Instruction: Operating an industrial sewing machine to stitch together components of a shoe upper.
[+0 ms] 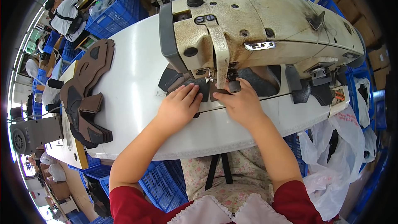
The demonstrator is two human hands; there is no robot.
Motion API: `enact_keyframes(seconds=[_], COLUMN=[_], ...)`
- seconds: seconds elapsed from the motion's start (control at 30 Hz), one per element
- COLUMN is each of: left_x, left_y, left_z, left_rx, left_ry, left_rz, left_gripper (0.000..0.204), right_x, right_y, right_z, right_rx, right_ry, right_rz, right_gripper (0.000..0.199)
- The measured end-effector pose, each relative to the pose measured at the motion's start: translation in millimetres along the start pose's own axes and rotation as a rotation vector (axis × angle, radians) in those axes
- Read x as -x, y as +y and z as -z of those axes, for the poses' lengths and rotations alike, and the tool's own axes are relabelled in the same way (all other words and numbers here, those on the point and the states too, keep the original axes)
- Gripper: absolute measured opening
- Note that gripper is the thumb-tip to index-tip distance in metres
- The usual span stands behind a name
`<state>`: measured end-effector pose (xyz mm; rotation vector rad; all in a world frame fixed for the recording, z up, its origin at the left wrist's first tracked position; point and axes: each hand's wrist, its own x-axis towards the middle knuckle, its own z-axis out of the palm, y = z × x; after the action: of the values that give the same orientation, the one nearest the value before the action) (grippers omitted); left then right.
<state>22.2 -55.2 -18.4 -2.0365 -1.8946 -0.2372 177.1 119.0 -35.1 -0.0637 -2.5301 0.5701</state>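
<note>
A worn cream sewing machine (pixel 257 25) stands on a white table (pixel 132 91). Under its needle area lies a dark grey fabric piece (pixel 174 81). My left hand (pixel 179 105) rests flat on that piece, fingers spread and pressing it down just left of the needle. My right hand (pixel 242 103) lies on the piece to the right of the needle, fingertips pinching its edge close to the presser foot. Part of the piece is hidden under the machine head.
A stack of brown and dark cut fabric pieces (pixel 85 95) lies at the table's left end. Blue plastic crates (pixel 116 6) stand behind and below the table. White plastic bags (pixel 340 153) hang at the right. Another person (pixel 66 12) works at the far left.
</note>
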Motion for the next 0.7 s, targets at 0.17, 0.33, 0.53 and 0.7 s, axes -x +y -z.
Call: enact_keyframes(seconds=[0.17, 0.33, 0.53, 0.7], left_x=[-4, -14, -10, -2], left_y=[-1, 2, -9, -22], left_z=[-3, -2, 4, 1], left_rx=[-0.035, -0.035, 0.058, 0.167], left_ry=[-0.001, -0.006, -0.040, -0.050], left_rz=[0.013, 0.058, -0.002, -0.024], left_gripper=[0.032, 0.030, 0.029, 0.028], right_x=[-2, -6, -5, -2], right_y=[2, 5, 20, 28], right_z=[1, 7, 9, 5], right_rx=[0.020, 0.044, 0.006, 0.057], right_ry=[-0.055, -0.031, -0.128, -0.115], right_rz=[-0.043, -0.031, -0.030, 0.074], right_gripper=[0.027, 0.024, 0.013, 0.012])
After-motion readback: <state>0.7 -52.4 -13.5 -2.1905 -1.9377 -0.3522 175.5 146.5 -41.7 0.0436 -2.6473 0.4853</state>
